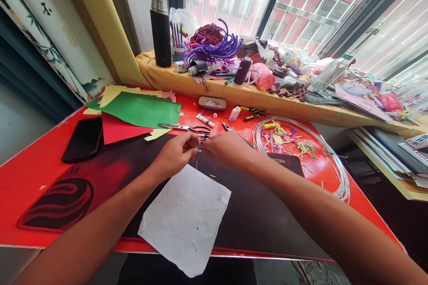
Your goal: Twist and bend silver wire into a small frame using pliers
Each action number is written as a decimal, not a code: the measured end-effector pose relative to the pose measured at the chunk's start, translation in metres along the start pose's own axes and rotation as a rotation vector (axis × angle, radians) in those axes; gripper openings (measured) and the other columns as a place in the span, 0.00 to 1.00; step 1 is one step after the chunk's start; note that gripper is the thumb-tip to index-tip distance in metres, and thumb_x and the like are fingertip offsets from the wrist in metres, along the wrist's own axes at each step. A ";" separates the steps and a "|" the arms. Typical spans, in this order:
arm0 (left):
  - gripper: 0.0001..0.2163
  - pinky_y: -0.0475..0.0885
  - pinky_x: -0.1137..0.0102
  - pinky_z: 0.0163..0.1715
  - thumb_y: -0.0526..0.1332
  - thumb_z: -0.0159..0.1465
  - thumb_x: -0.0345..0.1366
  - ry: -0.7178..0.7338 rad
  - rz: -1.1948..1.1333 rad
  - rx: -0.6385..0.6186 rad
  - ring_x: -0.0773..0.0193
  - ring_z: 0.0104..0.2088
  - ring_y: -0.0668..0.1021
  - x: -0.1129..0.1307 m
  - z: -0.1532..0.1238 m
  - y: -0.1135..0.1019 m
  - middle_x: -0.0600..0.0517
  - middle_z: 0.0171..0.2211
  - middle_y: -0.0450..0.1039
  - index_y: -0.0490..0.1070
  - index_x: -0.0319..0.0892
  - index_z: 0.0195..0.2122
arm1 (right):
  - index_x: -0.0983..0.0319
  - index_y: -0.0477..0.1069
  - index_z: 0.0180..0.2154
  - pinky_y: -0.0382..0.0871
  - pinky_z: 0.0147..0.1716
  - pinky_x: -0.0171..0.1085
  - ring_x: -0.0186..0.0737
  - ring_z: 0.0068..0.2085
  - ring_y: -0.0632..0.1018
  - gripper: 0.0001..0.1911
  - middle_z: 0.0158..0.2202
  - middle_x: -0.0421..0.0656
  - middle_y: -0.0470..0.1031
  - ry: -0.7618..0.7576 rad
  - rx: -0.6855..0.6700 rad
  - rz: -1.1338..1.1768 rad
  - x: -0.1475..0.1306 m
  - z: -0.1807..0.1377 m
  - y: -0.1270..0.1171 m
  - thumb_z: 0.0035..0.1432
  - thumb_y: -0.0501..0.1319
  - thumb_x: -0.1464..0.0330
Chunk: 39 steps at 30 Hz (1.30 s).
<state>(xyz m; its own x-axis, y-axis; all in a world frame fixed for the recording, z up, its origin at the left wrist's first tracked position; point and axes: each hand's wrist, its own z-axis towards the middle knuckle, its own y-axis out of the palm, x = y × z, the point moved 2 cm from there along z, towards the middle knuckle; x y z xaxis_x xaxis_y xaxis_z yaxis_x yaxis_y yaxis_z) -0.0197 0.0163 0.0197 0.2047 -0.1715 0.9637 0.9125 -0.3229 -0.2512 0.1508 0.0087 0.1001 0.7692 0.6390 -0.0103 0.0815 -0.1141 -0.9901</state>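
Observation:
My left hand (177, 153) is closed in a pinch on a small, thin piece with a pale strand (196, 164) hanging below it; its kind is too small to tell. My right hand (230, 149) meets it from the other side, fingers pinched together at the same spot, and its own fingers hide what they grip. Below both hands lies a creased white sheet of paper (187, 220), reaching over the table's front edge. Just beyond the fingers are scissors (179, 127) with dark handles and a pair of pliers (228, 128).
A dark mat (267, 213) covers much of the red table (20, 191). Coloured paper (143, 107) and a black phone (83, 139) lie left. To the right, a coil of wire (343, 178) surrounds yarn scraps. Behind, a crowded sill holds a black flask (161, 38) and purple cords (214, 51).

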 end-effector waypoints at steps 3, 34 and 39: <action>0.06 0.68 0.71 0.24 0.63 0.59 0.32 -0.019 -0.051 -0.015 0.64 0.26 0.75 0.001 0.000 -0.001 0.56 0.27 0.71 0.70 0.45 0.37 | 0.60 0.82 0.37 0.56 0.31 0.39 0.45 0.35 0.80 0.12 0.37 0.48 0.84 -0.016 -0.009 -0.015 0.005 0.010 -0.002 0.68 0.59 0.71; 0.10 0.71 0.71 0.21 0.67 0.57 0.36 -0.092 -0.157 0.214 0.65 0.23 0.76 0.006 0.032 -0.020 0.56 0.25 0.72 0.69 0.42 0.38 | 0.59 0.83 0.46 0.69 0.39 0.36 0.42 0.39 0.82 0.12 0.41 0.44 0.86 0.216 0.353 0.869 0.015 0.019 0.063 0.68 0.60 0.67; 0.06 0.70 0.71 0.24 0.62 0.58 0.33 -0.090 0.016 0.128 0.65 0.25 0.76 0.003 0.030 -0.017 0.55 0.28 0.72 0.71 0.43 0.37 | 0.58 0.82 0.46 0.68 0.37 0.37 0.45 0.40 0.83 0.13 0.42 0.45 0.86 0.151 0.178 0.405 0.014 0.007 0.041 0.70 0.58 0.67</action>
<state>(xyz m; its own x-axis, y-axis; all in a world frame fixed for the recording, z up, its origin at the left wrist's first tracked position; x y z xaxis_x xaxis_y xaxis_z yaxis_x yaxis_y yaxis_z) -0.0241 0.0489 0.0296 0.2453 -0.0899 0.9653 0.9453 -0.1988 -0.2588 0.1610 0.0180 0.0583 0.8013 0.4506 -0.3934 -0.3440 -0.1909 -0.9194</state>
